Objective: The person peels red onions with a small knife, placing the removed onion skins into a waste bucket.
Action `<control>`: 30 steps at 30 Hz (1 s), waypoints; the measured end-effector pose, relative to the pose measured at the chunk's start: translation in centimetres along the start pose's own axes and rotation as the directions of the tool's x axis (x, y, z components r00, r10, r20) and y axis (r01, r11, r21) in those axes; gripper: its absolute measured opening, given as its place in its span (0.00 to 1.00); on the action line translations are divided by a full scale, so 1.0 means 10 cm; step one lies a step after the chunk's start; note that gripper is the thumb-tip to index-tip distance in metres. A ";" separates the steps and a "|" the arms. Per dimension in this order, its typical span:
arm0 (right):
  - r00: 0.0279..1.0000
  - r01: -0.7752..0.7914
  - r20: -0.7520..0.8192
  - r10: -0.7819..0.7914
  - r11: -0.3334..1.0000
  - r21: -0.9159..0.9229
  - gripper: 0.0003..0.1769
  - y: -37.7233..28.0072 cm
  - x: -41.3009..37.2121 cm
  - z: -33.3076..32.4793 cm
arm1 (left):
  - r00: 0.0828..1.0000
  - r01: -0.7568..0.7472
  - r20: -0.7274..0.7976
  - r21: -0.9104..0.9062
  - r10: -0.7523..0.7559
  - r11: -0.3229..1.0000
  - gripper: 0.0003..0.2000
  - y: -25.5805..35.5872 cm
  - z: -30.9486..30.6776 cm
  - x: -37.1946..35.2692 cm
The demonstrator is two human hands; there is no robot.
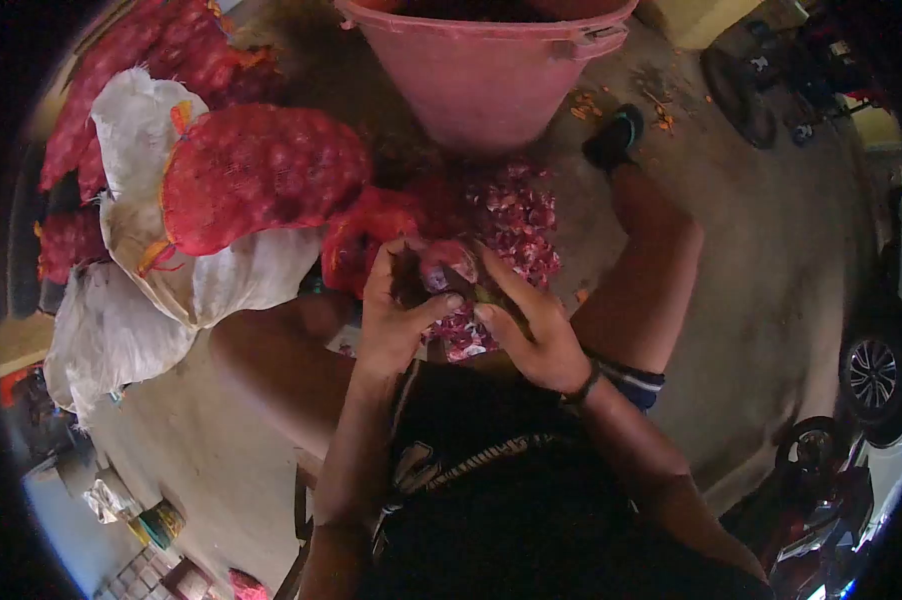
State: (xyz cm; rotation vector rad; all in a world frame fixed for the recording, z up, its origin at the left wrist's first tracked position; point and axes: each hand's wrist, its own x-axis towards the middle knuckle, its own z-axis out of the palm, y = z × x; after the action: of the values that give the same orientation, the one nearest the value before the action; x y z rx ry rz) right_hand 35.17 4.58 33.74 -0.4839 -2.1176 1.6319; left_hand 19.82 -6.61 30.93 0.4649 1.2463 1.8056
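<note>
A red onion (pixel 445 264) is held up between my two hands, in front of my lap. My left hand (pixel 396 310) wraps its left side, with the thumb pressed along the lower edge. My right hand (pixel 533 325) closes in from the right, fingers along the onion's side. Between its thumb and fingers is a small dark knife-like tool (pixel 483 293), mostly hidden by the hand; I cannot tell its exact kind. Beneath and beyond the hands lies a heap of red onion peelings and pieces (pixel 516 215).
A large pink tub (pixel 471 75) stands ahead. To the left, a full red mesh sack of onions (pixel 266 175) lies on white woven sacks (pixel 126 325), with more onion sacks (pixel 156 60) behind. A sandalled foot (pixel 616 138) rests right of the tub. Motorbikes (pixel 811 450) stand far right.
</note>
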 end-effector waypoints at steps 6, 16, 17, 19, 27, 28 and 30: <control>0.999 -0.014 0.041 0.012 0.999 0.045 0.26 0.13 -0.02 0.00 | 0.999 0.047 0.023 -0.145 -0.044 0.988 0.27 -0.04 -0.07 -0.04; 0.995 -0.087 -0.015 0.094 0.960 0.267 0.23 0.26 -0.11 0.05 | 0.995 -0.088 0.050 0.132 0.083 0.987 0.22 -0.08 -0.01 -0.03; 0.994 -0.102 -0.013 0.109 0.959 0.266 0.23 0.25 -0.12 0.03 | 0.999 0.036 0.033 -0.042 -0.035 0.998 0.23 -0.11 -0.03 -0.06; 0.991 -0.130 0.000 0.135 0.954 0.271 0.23 0.26 -0.12 0.02 | 0.963 0.265 0.051 -0.378 -0.266 0.887 0.24 -0.11 -0.05 -0.08; 0.884 -0.407 0.148 0.443 0.575 0.709 0.22 0.24 -0.20 -0.04 | 0.985 0.099 0.154 -0.157 -0.074 0.983 0.27 -0.07 -0.07 -0.01; 0.880 -0.403 0.179 0.440 0.490 0.773 0.22 0.23 -0.21 -0.04 | 0.981 0.114 0.175 -0.203 -0.079 0.973 0.28 -0.02 -0.09 0.00; 0.878 -0.407 0.225 0.421 0.413 0.815 0.22 0.18 -0.23 -0.06 | 0.981 0.187 0.106 -0.294 -0.163 0.937 0.28 -0.02 -0.11 0.02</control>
State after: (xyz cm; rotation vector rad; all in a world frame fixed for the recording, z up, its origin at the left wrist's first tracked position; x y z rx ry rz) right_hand 37.50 4.38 31.87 -0.6909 -0.9116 2.6612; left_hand 19.01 -7.04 30.22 0.2416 0.9037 1.7670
